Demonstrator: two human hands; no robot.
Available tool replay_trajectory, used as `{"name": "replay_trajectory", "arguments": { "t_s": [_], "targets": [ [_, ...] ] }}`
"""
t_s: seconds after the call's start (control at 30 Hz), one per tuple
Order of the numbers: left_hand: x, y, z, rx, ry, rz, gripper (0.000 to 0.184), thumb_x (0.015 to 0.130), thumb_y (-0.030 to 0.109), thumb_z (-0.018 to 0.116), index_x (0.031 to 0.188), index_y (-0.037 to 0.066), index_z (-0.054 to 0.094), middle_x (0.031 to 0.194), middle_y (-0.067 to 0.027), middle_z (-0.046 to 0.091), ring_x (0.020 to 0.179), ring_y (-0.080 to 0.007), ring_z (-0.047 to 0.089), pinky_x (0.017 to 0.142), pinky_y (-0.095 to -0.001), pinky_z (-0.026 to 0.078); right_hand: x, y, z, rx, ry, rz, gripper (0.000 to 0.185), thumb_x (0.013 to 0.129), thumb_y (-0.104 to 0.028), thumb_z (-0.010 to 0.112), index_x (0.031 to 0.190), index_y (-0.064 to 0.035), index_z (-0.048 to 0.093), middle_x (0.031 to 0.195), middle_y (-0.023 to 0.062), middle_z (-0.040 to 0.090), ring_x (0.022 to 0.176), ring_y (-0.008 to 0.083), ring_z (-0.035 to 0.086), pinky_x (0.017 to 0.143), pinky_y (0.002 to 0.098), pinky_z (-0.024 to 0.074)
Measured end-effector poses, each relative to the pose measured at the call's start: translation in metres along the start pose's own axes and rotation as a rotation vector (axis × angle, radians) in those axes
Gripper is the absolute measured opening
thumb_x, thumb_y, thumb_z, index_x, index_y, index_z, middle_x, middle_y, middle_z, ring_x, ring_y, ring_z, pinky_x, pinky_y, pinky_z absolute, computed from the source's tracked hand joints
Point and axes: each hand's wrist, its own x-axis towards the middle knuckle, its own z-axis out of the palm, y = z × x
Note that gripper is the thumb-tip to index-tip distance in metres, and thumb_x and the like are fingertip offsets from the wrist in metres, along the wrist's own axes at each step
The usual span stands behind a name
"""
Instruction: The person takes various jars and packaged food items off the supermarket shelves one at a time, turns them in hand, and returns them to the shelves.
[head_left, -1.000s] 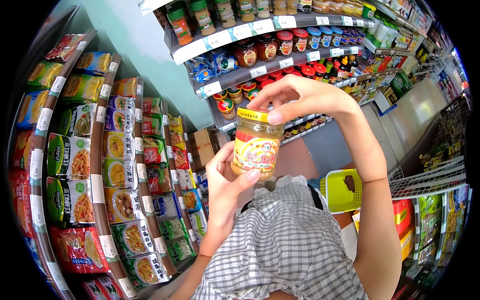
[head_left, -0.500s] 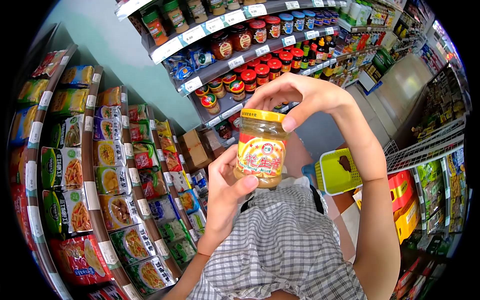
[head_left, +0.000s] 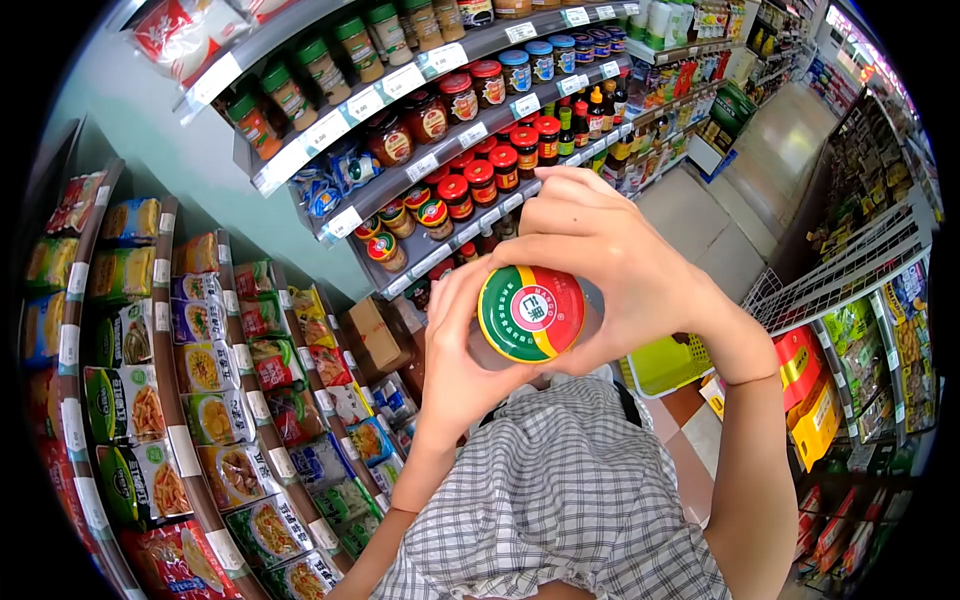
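Note:
A glass jar (head_left: 531,313) is held up in front of my chest, its round green, red and yellow lid facing me. My left hand (head_left: 452,345) wraps round the jar's left side. Around the right side curve the fingers and thumb of my right hand (head_left: 610,265). The label on the jar's side is hidden from view. Behind the hands, on a shelf, stand similar jars (head_left: 435,216) with green and red lids, beside red-lidded jars (head_left: 481,180).
Shelves of packaged food (head_left: 212,366) rise on the left. A cardboard box (head_left: 373,335) sits near the shelf corner. At the right are a yellow-green basket (head_left: 668,366) and a white wire rack (head_left: 850,262). An aisle floor (head_left: 780,150) runs to the upper right.
The jar has tipped, so its lid now faces me in place of its front label. My right hand has moved from the lid's edge to the jar's side. The view has shifted, too.

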Motion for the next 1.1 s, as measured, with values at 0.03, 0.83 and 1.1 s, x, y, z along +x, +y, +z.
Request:
{"name": "replay_trajectory", "arguments": {
  "t_s": [0.03, 0.83, 1.1],
  "targets": [
    [0.005, 0.005, 0.006, 0.058, 0.082, 0.099, 0.080, 0.055, 0.023, 0.089, 0.125, 0.002, 0.056, 0.120, -0.0130, 0.060, 0.118, -0.0329, 0.053, 0.106, -0.0465, 0.036, -0.002, 0.000, -0.004, -0.027, 0.011, -0.003, 0.065, 0.047, -0.028, 0.083, 0.106, -0.0066, 0.066, 0.087, 0.0063, 0.055, 0.084, 0.0282, 0.055, 0.099, 0.0505, 0.0390],
    [0.029, -0.005, 0.063, 0.330, 0.544, 0.387, 0.070, 0.062, 0.039, 0.090, 0.104, 0.012, 0.041, 0.101, -0.0047, 0.054, 0.100, -0.0217, 0.054, 0.109, -0.0524, 0.028, -0.024, 0.031, -0.037, 0.077, 0.015, 0.106, 0.086, 0.062, -0.049, 0.082, 0.132, -0.0071, 0.056, 0.115, 0.0052, 0.060, 0.107, 0.0283, 0.053, 0.098, 0.0485, 0.0376],
    [0.032, -0.022, 0.060, 0.443, 0.621, 0.460, 0.071, 0.067, 0.036, 0.087, 0.113, 0.012, 0.038, 0.103, -0.0059, 0.049, 0.100, -0.0231, 0.052, 0.098, -0.0499, 0.035, -0.024, 0.025, -0.019, -0.064, 0.162, 0.146, 0.068, 0.065, -0.049, 0.081, 0.116, -0.0081, 0.063, 0.111, 0.0051, 0.062, 0.113, 0.0291, 0.054, 0.105, 0.0605, 0.0286]
  ]
}}
